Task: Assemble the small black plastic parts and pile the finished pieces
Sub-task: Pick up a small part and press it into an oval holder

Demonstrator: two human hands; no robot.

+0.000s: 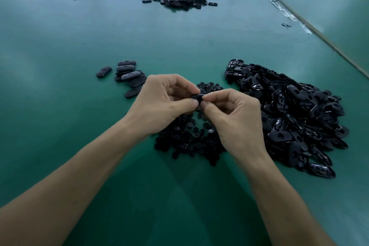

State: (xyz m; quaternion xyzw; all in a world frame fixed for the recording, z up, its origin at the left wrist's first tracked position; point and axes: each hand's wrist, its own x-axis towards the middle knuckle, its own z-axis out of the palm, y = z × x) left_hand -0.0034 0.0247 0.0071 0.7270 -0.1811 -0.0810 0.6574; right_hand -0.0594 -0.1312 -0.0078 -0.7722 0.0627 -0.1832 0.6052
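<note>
left hand [159,104]: totally bare, just skin from the wrist to the tips
right hand [235,118]: same deal, bare all over
fingers [177,83]: slim-ish, and the knuckle creases show up pretty clearly
thumbnail [195,102]: the left one is the easiest to see, cut short, plain natural nail
left forearm [79,166]: bare right down to the frame edge, lean, getting wider toward the elbow end
right forearm [279,195]: bare too, same lean build, runs out of shot at the bottom
wrists [250,152]: narrow next to the hands, bare like the rest
clothing: can't tell, whatever's worn sits outside the shot
</note>
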